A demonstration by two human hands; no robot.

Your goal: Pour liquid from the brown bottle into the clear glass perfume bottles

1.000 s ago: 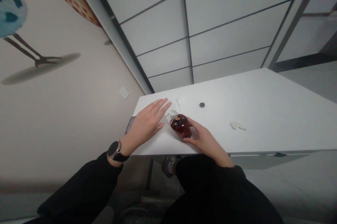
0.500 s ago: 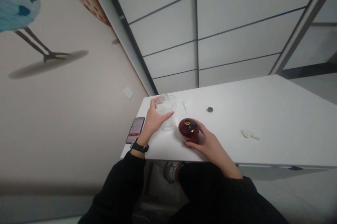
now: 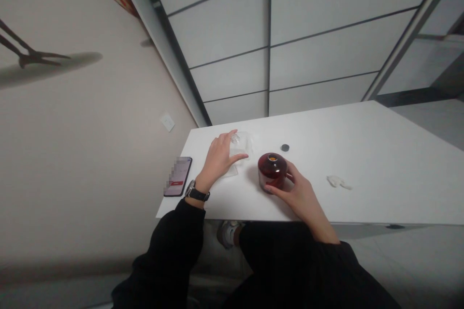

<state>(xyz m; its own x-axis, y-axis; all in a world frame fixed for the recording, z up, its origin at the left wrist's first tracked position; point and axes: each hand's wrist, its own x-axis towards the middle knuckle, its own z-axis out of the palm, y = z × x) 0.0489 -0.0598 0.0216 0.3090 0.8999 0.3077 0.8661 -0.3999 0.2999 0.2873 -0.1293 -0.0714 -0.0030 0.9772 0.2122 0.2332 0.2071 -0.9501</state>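
Note:
My right hand (image 3: 295, 185) is wrapped around a dark red glass bottle (image 3: 271, 169) from its right side. The bottle stands upright, and the round opening at its top is uncovered. To its left, my left hand (image 3: 222, 156) curves around a clear plastic wrapper (image 3: 243, 147), fingers on the far side and thumb on the near side. Part of the clear plastic also shows under that hand, and its exact shape is hard to make out. A small dark round cap (image 3: 285, 147) lies beyond the bottle.
A phone (image 3: 177, 177) lies at the left edge of the white table (image 3: 380, 154). A crumpled whitish scrap (image 3: 338, 182) rests to the right. Panelled sliding doors (image 3: 232, 57) stand behind the table, with a wall at the left.
The bottle has moved right with my right hand. My left hand and the clear plastic have shifted right as well. The camera view has turned slightly.

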